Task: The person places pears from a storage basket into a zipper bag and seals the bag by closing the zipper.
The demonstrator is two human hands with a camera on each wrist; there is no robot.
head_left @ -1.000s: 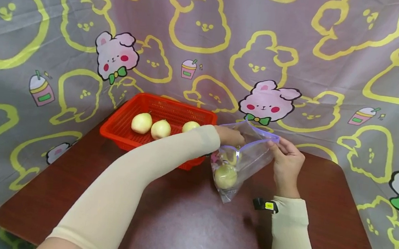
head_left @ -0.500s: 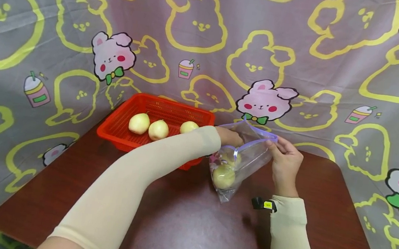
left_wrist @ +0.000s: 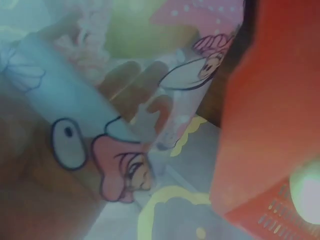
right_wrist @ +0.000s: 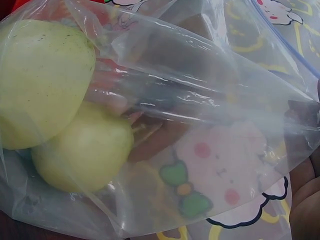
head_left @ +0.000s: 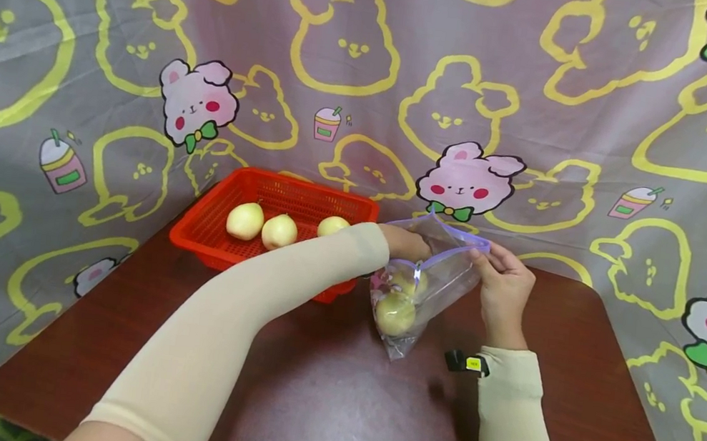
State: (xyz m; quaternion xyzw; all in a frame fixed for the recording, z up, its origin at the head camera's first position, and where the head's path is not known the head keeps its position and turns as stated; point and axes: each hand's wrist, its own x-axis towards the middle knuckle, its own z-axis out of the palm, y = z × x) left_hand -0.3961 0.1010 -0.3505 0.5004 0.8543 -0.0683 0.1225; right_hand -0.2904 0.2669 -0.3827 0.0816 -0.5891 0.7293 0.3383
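Observation:
A clear zip bag (head_left: 450, 288) with a purple seal is held up over the table, its mouth open. Inside it sit two round pale-yellow pears (head_left: 395, 315), one above the other; the upper pear (right_wrist: 45, 80) and lower pear (right_wrist: 85, 150) look large in the right wrist view. My left hand (head_left: 406, 243) reaches in through the mouth. Through the printed film in the left wrist view, its fingers (left_wrist: 132, 92) are spread loosely beside a pear (left_wrist: 145, 30). My right hand (head_left: 507, 287) pinches the bag's right rim between thumb and fingers.
A red slotted basket (head_left: 220, 258) stands at the back left of the brown table (head_left: 321, 404), close to the bag. Three pears (head_left: 279, 231) show in it, the right one partly behind my left sleeve (head_left: 296, 272). A printed curtain (head_left: 361, 149) hangs right behind the table.
Inside the bag, the upper pear shows a little more fully under the left hand. Both hands stay nearly in place, and the whole head view has shifted slightly.

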